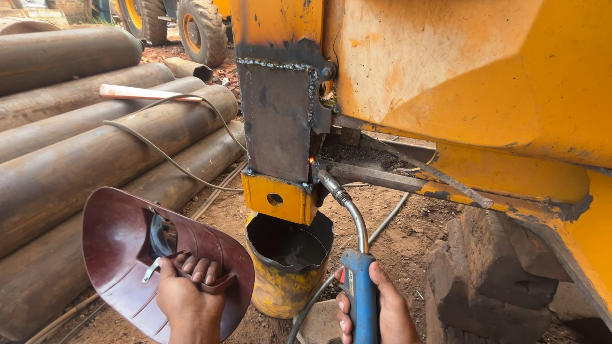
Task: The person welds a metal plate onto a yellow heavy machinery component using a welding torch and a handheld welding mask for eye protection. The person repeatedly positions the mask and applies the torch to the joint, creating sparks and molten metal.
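Note:
My right hand [389, 312] grips the blue handle of a welding torch [358, 296]. Its curved metal neck rises to a nozzle touching the lower right edge of a dark welded steel plate [280, 121], where a small orange glow shows. The plate is fixed to a yellow machine body [459, 70], with a yellow bracket with a hole [277, 199] just below it. My left hand [188, 302] holds a maroon hand-held welding shield [137, 255] by its inner handle, low and to the left, inside facing up.
Several long rusty pipes [95, 146] lie stacked at the left, a cable draped over them. A battered yellow drum [287, 267] stands under the bracket. Dark stone blocks [491, 274] sit at the right on red dirt. Vehicle tyres [201, 28] show at the top.

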